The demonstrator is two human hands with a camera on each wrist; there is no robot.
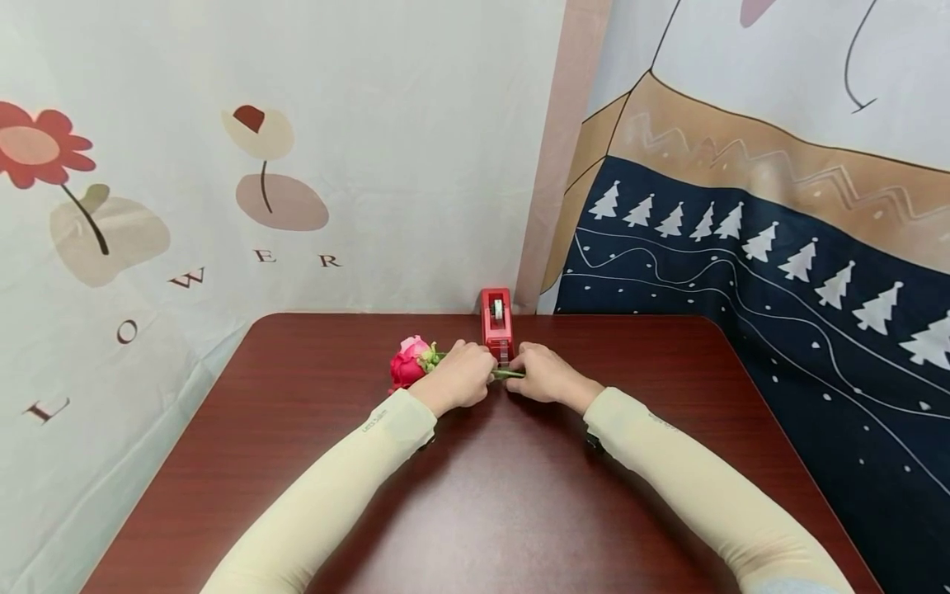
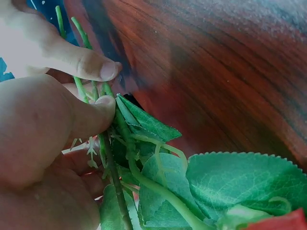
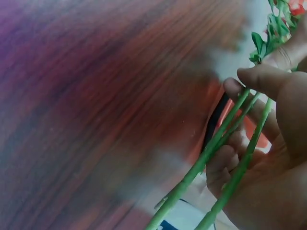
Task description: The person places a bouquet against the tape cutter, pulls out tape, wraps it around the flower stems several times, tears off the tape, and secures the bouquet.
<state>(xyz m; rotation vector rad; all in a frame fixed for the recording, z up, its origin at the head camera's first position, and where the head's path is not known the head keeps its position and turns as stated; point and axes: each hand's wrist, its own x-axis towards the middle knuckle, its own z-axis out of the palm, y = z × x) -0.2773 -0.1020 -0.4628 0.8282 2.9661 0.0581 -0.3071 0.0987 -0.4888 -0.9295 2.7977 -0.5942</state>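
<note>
A small bunch of artificial flowers (image 1: 410, 363) with pink and red blooms lies across the far part of the table. My left hand (image 1: 462, 375) grips its green stems just below the leaves (image 2: 220, 182). Close by on the right, my right hand (image 1: 547, 375) pinches the same stems between thumb and fingers. In the right wrist view the bare lower stems (image 3: 192, 167) run past my right palm and spread apart. A red tape dispenser (image 1: 496, 318) stands directly beyond both hands, its near end close to the stems.
The dark red-brown wooden table (image 1: 475, 495) has rounded far corners. Behind it hangs a pale cloth (image 1: 416, 165) printed with flowers and letters. To the right is a navy and tan cloth (image 1: 668, 272) with white trees.
</note>
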